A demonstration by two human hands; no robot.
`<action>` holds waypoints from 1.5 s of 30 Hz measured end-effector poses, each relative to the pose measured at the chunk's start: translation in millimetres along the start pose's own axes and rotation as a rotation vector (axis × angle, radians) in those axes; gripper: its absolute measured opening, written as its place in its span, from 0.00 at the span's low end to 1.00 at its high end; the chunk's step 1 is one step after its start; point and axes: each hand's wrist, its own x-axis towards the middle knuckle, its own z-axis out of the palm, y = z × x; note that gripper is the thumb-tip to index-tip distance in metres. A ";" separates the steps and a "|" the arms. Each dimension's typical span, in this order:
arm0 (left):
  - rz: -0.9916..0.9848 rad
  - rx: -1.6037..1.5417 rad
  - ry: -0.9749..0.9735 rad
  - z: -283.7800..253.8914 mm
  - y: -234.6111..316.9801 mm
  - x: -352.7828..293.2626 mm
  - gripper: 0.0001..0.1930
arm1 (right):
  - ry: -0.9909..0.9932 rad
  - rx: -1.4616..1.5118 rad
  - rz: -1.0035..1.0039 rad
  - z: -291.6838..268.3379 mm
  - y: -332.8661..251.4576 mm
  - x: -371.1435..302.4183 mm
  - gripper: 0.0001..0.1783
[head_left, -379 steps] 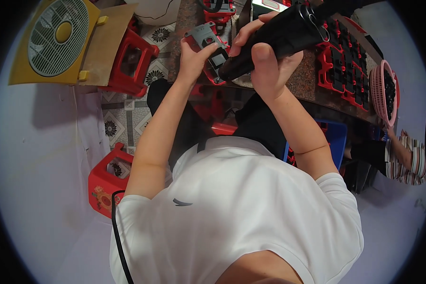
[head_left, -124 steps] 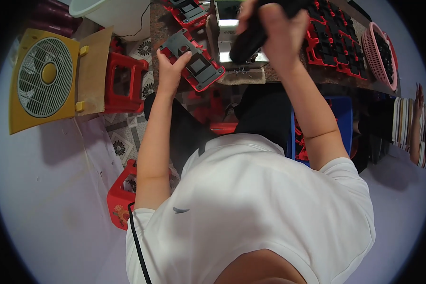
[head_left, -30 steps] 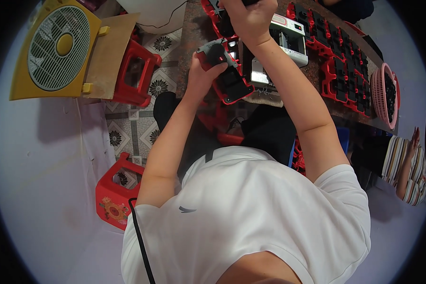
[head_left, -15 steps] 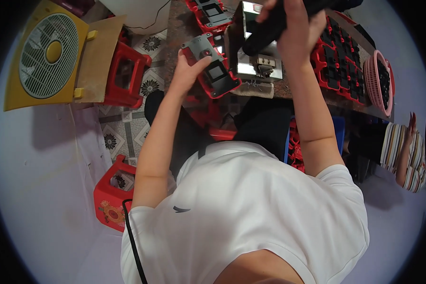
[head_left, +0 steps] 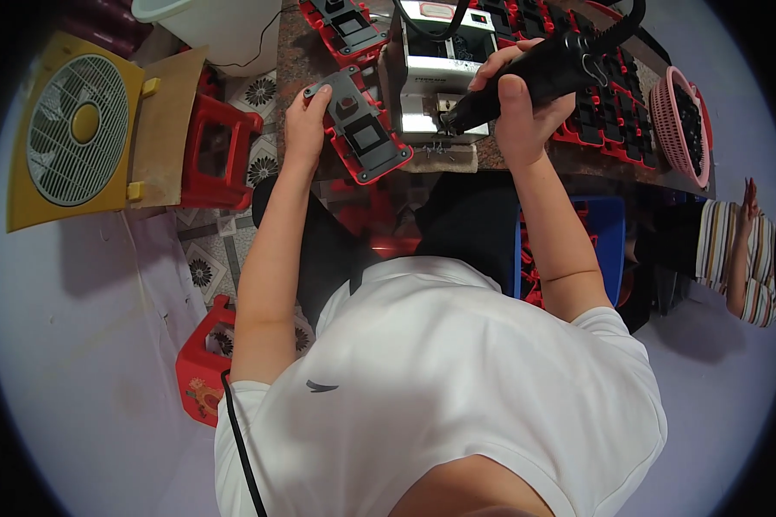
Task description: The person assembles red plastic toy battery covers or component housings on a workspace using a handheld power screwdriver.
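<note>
In my left hand is a red plastic housing with a dark grey plate, gripped by its left edge and tilted at the table's front edge. The thumb lies on the plate's upper corner. My right hand wraps round a black electric screwdriver, slanted down to the left. Its tip is at the small metal outlet on the front of a silver screw feeder; whether a screw sits on the tip is too small to tell. Below the outlet, loose screws lie on a cloth pad.
Another red and grey housing lies behind. Rows of red and black housings and a pink basket of black parts stand right. A blue bin is beside my leg. A fan stands left; a person in stripes is at far right.
The screwdriver has come down and nearer, its tip now at the feeder's outlet. My left hand and the housing have shifted slightly left in the view.
</note>
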 end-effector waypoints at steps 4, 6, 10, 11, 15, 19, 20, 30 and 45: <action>0.015 0.027 0.006 3.1 6.1 -3.8 0.15 | -0.032 -0.154 0.027 -2.1 1.7 -2.5 0.19; 0.046 -0.006 0.015 1.2 5.9 -3.7 0.15 | -0.061 -0.157 0.100 -1.5 5.1 10.7 0.14; 0.082 0.033 0.023 3.7 -1.6 -1.2 0.14 | 0.032 0.057 0.282 6.5 4.8 29.1 0.11; 0.071 0.021 0.016 2.8 0.0 -3.6 0.14 | 0.035 0.120 0.238 16.0 -1.8 34.3 0.10; 0.086 0.050 0.019 1.3 -2.1 -2.7 0.16 | 0.095 0.195 0.065 70.2 -11.2 59.3 0.21; 0.053 -0.005 0.007 2.4 -4.1 0.0 0.15 | 0.098 0.173 -0.078 118.4 20.2 63.4 0.16; 0.028 0.013 0.009 3.0 -2.7 0.7 0.15 | 0.078 0.191 -0.092 125.9 28.0 63.9 0.16; 0.037 -0.165 0.062 8.9 7.4 -10.5 0.17 | 0.115 0.209 -0.116 154.6 31.0 66.4 0.15; 0.032 -0.198 0.003 14.4 4.4 -9.8 0.16 | 0.082 0.132 -0.118 142.6 42.0 63.0 0.16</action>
